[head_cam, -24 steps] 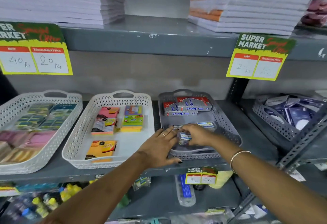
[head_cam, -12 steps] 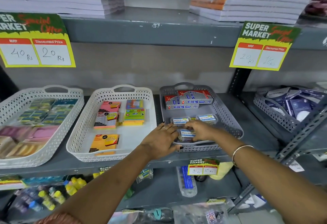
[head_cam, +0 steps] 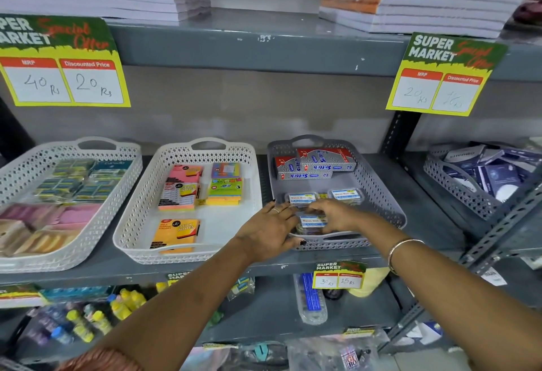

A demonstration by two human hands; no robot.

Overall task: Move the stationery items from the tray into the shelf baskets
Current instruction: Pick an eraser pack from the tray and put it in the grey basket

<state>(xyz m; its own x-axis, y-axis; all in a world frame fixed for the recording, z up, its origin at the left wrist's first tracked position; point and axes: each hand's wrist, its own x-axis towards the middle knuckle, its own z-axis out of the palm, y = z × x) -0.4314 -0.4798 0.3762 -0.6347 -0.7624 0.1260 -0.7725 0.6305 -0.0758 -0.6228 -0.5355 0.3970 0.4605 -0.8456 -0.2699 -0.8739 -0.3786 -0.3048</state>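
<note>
Your hands at grey basket (head_cam: 381, 191) 6 o'clock: right hand (head_cam: 334, 215) pinching clear box (head_cam: 312, 221); left hand (head_cam: 269, 231) flat, fingers apart, beside it

My left hand (head_cam: 268, 231) covers the near-left corner of the grey basket (head_cam: 390, 209). My right hand (head_cam: 334, 214) hides part of the small clear box (head_cam: 312, 222), grip unclear. Leftmost basket (head_cam: 17, 165) contents blurred, cut by frame edge. Second price on right tag (head_cam: 443, 77) unreadable.
</note>
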